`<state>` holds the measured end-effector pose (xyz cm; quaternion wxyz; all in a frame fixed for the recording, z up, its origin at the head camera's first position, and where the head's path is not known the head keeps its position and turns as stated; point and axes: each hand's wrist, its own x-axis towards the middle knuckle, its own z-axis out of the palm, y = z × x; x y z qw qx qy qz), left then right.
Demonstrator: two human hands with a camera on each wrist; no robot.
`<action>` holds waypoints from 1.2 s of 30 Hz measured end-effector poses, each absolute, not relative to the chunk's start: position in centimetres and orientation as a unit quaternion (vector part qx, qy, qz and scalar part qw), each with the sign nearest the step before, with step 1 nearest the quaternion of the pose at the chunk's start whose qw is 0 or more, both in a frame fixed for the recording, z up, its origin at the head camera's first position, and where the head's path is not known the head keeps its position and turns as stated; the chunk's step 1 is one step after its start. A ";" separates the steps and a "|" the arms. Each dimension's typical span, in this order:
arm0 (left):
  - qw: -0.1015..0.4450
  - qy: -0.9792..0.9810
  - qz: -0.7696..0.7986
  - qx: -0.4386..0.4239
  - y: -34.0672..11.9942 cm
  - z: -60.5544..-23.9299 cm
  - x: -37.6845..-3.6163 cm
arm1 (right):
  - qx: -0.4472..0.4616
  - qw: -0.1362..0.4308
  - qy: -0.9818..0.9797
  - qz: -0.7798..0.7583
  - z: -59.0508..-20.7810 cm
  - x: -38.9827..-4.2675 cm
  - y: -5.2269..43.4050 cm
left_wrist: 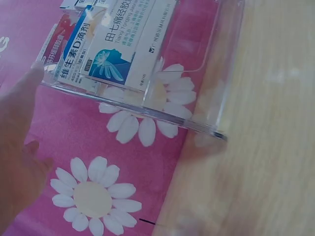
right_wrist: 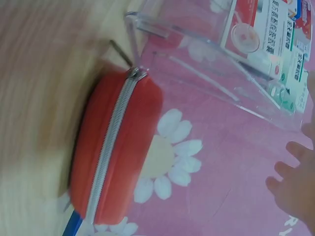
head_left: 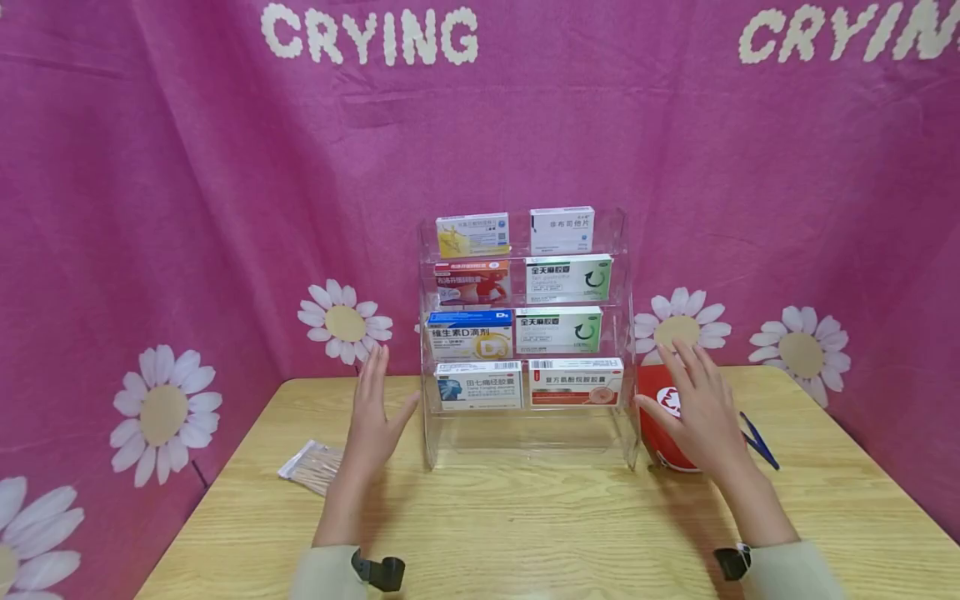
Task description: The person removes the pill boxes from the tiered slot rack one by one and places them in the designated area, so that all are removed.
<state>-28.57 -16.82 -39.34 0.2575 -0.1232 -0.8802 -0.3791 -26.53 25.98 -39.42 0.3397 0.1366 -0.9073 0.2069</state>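
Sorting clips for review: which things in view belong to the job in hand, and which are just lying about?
Likely part of the job:
clear rack, between the left hand and right hand
medicine boxes on its tiers

Seemingly just lying about:
packet of thin sticks
red zipped pouch
blue tool, possibly tweezers

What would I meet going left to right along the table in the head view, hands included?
Packet of sticks → left hand → clear rack holding boxes → right hand → blue tool.
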 end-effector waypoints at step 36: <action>0.236 -0.825 -0.485 -0.170 -16.0 -37.3 -33.5 | 0.194 0.410 -0.871 0.191 -39.6 -30.1 21.5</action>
